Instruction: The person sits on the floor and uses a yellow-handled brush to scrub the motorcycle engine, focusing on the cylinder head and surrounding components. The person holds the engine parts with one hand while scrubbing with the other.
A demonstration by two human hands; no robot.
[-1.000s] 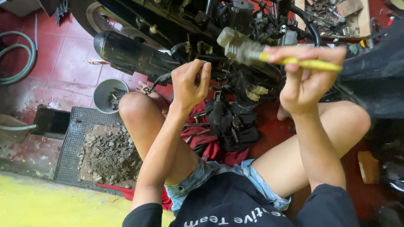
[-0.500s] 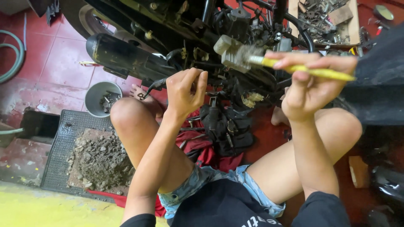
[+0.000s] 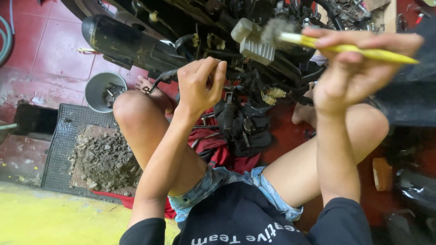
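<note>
A red tiled floor (image 3: 50, 50) is seen from the head camera, with a black floor mat (image 3: 63, 136) heaped with rubble at 9 o'clock and a grey metal bowl (image 3: 101, 90) of small parts at 10 o'clock. A stripped motorcycle, its black exhaust muffler (image 3: 127, 43) at 11 o'clock, fills the top. The left hand (image 3: 200, 86) is raised at centre, wrist bent, fingers curled narrowly with nothing clearly held. The right hand (image 3: 349, 68) is lifted at 2 o'clock, closed around a yellow-handled brush (image 3: 354, 49), whose bristles touch a pale finned part (image 3: 252, 41) at 12 o'clock.
</note>
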